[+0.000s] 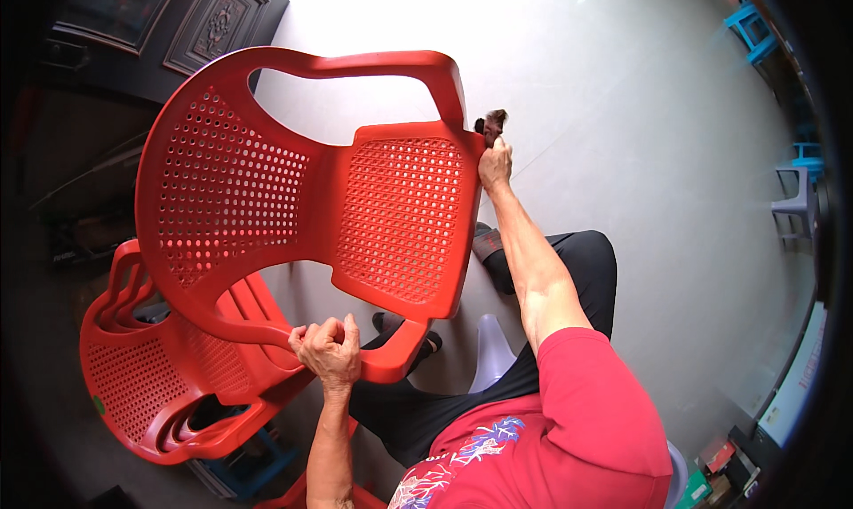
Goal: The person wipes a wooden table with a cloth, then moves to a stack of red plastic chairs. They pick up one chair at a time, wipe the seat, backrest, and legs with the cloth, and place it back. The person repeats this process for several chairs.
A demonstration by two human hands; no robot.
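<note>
Both hands steady my red chair (302, 189) above the floor: left hand (329, 349) clamped on its armrest, right hand (495, 164) pinching a dark scrap (491, 123) against the seat's front edge.

Red short-sleeved shirt (586, 420), blue-white-purple leaf print on the front; black trousers (498, 376); dark sandal with red strap (489, 242); forearms bare, no watch or gloves visible
</note>
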